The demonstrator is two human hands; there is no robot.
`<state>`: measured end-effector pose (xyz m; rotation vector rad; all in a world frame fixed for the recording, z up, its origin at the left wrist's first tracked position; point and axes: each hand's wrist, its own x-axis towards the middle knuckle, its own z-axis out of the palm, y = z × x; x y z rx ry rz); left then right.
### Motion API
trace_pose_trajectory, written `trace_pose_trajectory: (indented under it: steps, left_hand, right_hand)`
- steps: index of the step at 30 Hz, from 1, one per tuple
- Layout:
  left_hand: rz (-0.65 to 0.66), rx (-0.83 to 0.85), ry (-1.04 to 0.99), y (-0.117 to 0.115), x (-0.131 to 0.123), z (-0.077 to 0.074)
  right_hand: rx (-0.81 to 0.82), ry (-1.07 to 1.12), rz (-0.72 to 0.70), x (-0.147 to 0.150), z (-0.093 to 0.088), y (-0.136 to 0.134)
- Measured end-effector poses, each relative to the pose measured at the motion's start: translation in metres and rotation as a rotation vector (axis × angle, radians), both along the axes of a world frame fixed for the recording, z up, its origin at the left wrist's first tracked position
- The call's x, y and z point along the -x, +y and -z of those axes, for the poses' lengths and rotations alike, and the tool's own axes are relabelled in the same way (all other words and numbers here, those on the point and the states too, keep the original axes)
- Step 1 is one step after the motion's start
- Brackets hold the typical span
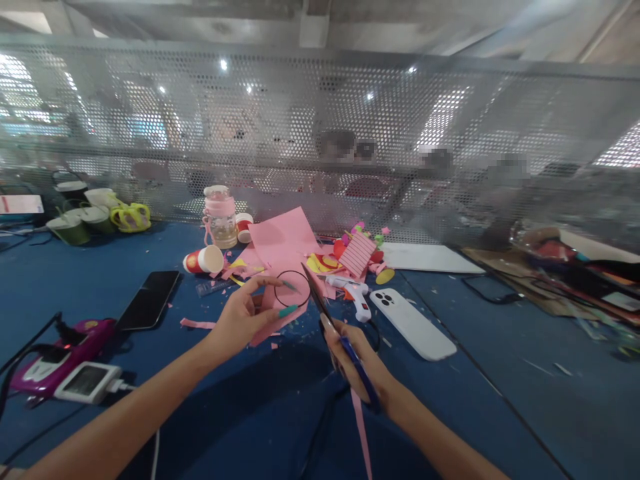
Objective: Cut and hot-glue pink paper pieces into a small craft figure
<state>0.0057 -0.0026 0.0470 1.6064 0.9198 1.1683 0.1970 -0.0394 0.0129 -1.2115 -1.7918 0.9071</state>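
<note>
Blue table (500, 400) spreads under everything. Pink paper (270, 328) is held up over its middle, just beyond the hands, w/ a white phone (413, 323) lying to the right. L hand (240, 323) pinches the paper's near-left edge, thumb & fingers closed on it. R hand (357, 363) is wrapped round the handles of the scissors (320, 303). Their long axis runs near-right to far-left, tips pointing away, blades approx. shut at the right rim of a drawn circle (293, 289). Seems cutting is at the line's start; following it calls for turning paper into the blades.
</note>
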Motion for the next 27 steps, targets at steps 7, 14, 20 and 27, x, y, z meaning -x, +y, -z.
trace_pose_trajectory:
  steps: [7,14,20,27]
  left_hand:
    - [0.045,0.092,-0.057,-0.0024,-0.0014,0.0007]
    - [0.086,0.152,-0.083,-0.0035,-0.0007,-0.0023]
    - [0.082,0.146,-0.091,-0.0047,-0.0011,-0.0014]
    - [0.077,0.151,-0.111,-0.0059,-0.0034,0.0]
  right_hand:
    - [0.021,0.052,-0.008,0.0014,0.0002,0.0006]
    - [0.029,0.064,-0.004,0.0008,-0.0035,-0.0023]
    - [0.003,0.023,-0.01,-0.0002,-0.0009,-0.0022]
    - [0.003,0.039,-0.011,0.0017,-0.0029,-0.0023]
